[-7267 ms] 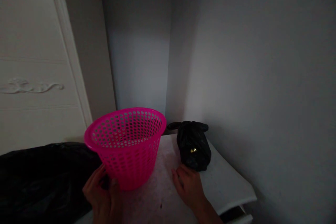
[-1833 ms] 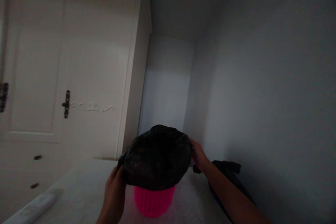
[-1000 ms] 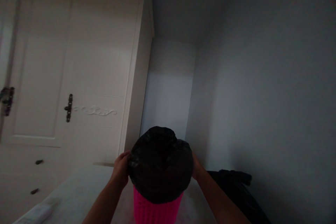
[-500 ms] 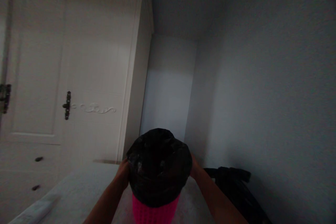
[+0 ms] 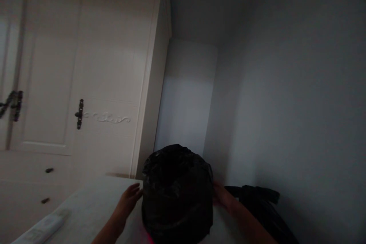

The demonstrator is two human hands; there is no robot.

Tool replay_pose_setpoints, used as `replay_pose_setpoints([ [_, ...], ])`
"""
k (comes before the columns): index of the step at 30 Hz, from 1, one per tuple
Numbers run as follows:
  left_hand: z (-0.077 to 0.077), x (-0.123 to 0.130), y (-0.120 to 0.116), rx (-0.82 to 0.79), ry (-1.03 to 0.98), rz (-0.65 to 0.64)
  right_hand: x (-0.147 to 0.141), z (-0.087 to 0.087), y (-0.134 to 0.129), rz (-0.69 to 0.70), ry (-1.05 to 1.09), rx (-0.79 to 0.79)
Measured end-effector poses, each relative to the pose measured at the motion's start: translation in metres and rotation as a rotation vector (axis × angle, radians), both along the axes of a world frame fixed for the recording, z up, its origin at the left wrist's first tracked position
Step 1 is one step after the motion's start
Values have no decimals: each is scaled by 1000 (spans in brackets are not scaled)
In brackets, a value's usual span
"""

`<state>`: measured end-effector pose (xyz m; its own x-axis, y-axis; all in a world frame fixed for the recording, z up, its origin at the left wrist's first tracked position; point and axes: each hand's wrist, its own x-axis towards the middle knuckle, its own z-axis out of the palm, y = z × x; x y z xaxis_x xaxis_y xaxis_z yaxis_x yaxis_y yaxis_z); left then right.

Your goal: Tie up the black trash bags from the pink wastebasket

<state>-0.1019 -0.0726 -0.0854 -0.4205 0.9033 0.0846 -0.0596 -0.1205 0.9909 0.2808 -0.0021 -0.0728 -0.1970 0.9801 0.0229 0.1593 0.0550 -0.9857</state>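
Observation:
A black garbage bag (image 5: 177, 202) is draped over a pink basket (image 5: 149, 238), and its opening faces up and away from me. Little of the basket shows below the bag's folded-down edge. To the left of the bag, my left hand (image 5: 130, 200) is open, with its fingers spread and the tips close to the plastic. Against the bag's right side lies my right hand (image 5: 224, 196), fingers stretched out and partly hidden behind the bag. The dim light hides the inside of the bag.
A pale table (image 5: 97, 198) stretches under the bag, with a whitish long item (image 5: 42, 228) at its left edge. Beyond stands a white wardrobe (image 5: 114, 65) with dark handles. Dark clothing or a bag (image 5: 260, 202) lies at right, beside the grey wall (image 5: 286, 103).
The bag's edge now reaches lower, covering most of the pink basket. My left hand has come off the bag with fingers spread. The view has shifted slightly left.

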Motion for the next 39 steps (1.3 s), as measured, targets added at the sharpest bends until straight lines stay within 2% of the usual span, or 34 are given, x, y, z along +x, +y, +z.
replay_pose_setpoints([
  [2, 23, -1, -7, 113, 74, 43, 13, 20, 4, -82, -120, 12],
  [3, 37, 3, -14, 219, 189, 69, 16, 36, 3, -120, -161, 63],
  [4, 52, 9, -22, 321, 306, 100, 16, 54, -1, -181, -204, 156],
  [5, 67, 17, -33, 418, 429, 86, 13, 73, -9, -272, -307, 366],
  [6, 80, 26, -44, 500, 568, 49, 8, 93, -19, -302, -376, 550],
  [7, 92, 35, -56, 573, 729, -21, 1, 111, -31, -253, -403, 673],
  [8, 101, 44, -66, 633, 898, -108, -7, 127, -45, -135, -419, 744],
  [9, 108, 52, -74, 684, 1034, -163, -15, 139, -58, 50, -469, 772],
  [11, 114, 63, -84, 696, 1227, -238, -30, 150, -82, 410, -655, 783],
  [13, 112, 67, -85, 663, 1331, -257, -40, 148, -98, 552, -855, 815],
  [14, 111, 66, -83, 649, 1360, -253, -44, 144, -103, 549, -947, 841],
  [18, 103, 58, -81, 679, 1389, -182, -61, 125, -116, 375, -1174, 905],
  [20, 100, 58, -85, 734, 1384, -118, -71, 125, -123, 336, -1178, 900],
  [23, 96, 64, -90, 783, 1384, -113, -80, 139, -124, 442, -1010, 866],
  [25, 94, 68, -90, 747, 1362, -148, -80, 154, -111, 456, -906, 872],
  [26, 94, 69, -88, 718, 1341, -158, -78, 161, -100, 413, -895, 896],
  [28, 93, 69, -85, 671, 1288, -173, -72, 171, -70, 277, -946, 971],
  [30, 93, 67, -81, 653, 1251, -198, -67, 172, -39, 255, -1023, 1003],
  [34, 91, 64, -75, 671, 1240, -170, -72, 153, 1, 465, -1095, 810],
  [37, 88, 65, -77, 693, 1248, -109, -84, 140, 7, 616, -1179, 676],
  [39, 88, 67, -81, 714, 1274, -85, -87, 140, 5, 635, -1198, 698],
])
